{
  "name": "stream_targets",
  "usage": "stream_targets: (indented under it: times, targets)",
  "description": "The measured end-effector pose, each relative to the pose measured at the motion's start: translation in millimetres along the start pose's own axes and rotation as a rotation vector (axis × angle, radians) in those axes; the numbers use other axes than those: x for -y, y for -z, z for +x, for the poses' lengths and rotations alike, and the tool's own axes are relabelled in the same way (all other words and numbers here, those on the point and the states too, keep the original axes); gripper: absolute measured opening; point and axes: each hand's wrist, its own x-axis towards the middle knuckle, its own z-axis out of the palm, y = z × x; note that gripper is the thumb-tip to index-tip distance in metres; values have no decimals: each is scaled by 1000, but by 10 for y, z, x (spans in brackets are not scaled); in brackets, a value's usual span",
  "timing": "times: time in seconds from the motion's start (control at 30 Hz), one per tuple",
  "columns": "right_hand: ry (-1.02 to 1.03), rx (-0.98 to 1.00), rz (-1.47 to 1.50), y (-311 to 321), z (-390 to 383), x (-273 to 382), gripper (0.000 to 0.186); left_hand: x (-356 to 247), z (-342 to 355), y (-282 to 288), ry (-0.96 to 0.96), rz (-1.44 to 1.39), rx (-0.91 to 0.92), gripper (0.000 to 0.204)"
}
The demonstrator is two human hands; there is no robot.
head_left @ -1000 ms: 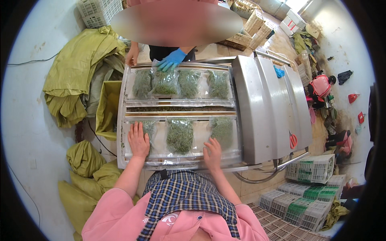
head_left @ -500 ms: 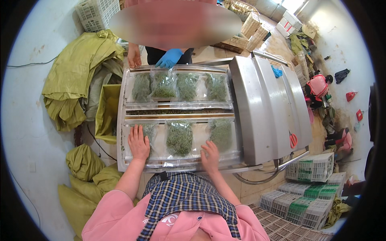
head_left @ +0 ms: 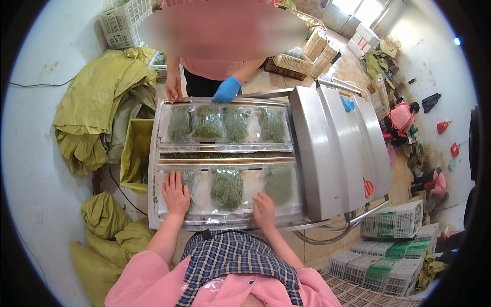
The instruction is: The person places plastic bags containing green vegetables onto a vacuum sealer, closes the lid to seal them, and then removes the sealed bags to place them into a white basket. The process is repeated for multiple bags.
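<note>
My left hand [head_left: 175, 194] lies with outstretched fingers over a clear bag of green sprouts at the left of the near row on the open sealing machine [head_left: 153, 199]. My right hand [head_left: 263, 211] is open, fingers loosely bent, at the machine's near row, beside the lower corner of another sprout bag [head_left: 279, 181]. Between my hands lies a fuller bag [head_left: 226, 188]. In the far row several bags [head_left: 208, 123] lie side by side between metal strips. The steel lid [head_left: 332, 158] on the right carries orange-handled scissors [head_left: 368, 188] and a blue item [head_left: 348, 104].
A co-worker stands opposite, blue-gloved hand [head_left: 227, 90] and bare hand [head_left: 174, 87] at the far edge. Yellow-green sheeting [head_left: 92, 97], a bin [head_left: 132, 153] and sacks [head_left: 102, 215] line the left. Plastic crates [head_left: 388, 220] stack at lower right; two people [head_left: 436, 184] [head_left: 401, 117] are farther right.
The co-worker's blue-gloved hand has drawn back from a bag to the machine's far edge. The view has shifted, so the machine appears lower. My right fingers are slightly more to the left.
</note>
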Motion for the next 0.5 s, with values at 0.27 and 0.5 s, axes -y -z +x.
stream_targets:
  times: [0.27, 0.5]
  targets:
    - [-4, -8, 20, 9, -11, -15, 21, 33, -18, -57, 0, -6, -17, 57]
    - [14, -5, 28, 7, 9, 23, 21, 30, -15, -54, -2, 6, -26, 57]
